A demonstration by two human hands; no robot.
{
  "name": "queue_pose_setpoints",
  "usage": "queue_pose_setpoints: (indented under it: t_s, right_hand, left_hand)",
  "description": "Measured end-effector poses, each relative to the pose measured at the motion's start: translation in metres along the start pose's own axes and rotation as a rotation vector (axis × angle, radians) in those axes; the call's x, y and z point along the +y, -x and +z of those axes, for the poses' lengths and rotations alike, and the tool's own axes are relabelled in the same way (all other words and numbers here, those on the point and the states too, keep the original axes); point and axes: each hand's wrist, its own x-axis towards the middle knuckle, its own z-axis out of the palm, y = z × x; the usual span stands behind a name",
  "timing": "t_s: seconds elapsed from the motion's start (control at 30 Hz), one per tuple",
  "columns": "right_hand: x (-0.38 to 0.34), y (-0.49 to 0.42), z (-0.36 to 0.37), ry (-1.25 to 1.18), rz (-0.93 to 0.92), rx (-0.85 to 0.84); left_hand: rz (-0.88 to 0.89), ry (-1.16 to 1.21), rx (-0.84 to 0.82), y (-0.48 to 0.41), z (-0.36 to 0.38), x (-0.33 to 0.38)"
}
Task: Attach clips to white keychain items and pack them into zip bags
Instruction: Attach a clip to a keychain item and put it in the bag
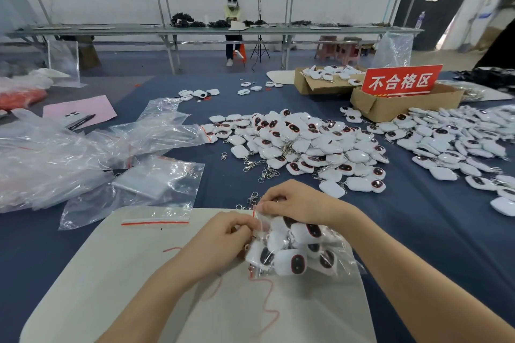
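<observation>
The zip bag (312, 242), filled with white keychain items (295, 262), lies on the pale mat (125, 273) between both hands, its red-lined mouth turned left and running front to back. The left hand (223, 242) pinches that seal midway; the right hand (295, 203) pinches its far end.

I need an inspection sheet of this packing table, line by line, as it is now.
Surface: blue table cloth with a white mat at the near edge.
Job's things: filled zip bag on the mat; pile of white keychain items; loose clips; empty zip bags.
Clutter: red thread, pink paper, pen, cardboard box with a red sign.
Hands: left hand and right hand both pinch the filled bag's mouth.
Cables: nothing seen on the table.
Surroundings: a seated person at a far bench; tripod.
</observation>
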Motion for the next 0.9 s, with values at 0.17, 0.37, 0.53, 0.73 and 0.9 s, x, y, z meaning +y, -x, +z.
queue_pose_setpoints:
  t_s: [0.17,0.37,0.53,0.73,0.9]
  right_hand:
    - [0.008,-0.003,-0.013,-0.074,0.037,0.184]
    - [0.031,-0.013,-0.023,0.354,0.218,0.427]
    - [0.044,-0.022,-0.025,0.7,0.343,0.445]
    - [0.057,-0.019,-0.039,0.607,0.343,0.514]
    - [0.06,-0.019,-0.037,0.492,0.278,0.68]
  left_hand:
    - [0.049,0.001,0.314,-0.016,-0.024,-0.009]
    - [0.085,-0.082,0.39,-0.042,-0.023,-0.011]
    - [0.114,-0.188,0.389,-0.07,-0.014,-0.007]
    - [0.107,-0.215,0.411,-0.096,-0.009,-0.007]
    - [0.115,-0.175,0.416,-0.107,-0.01,-0.008]
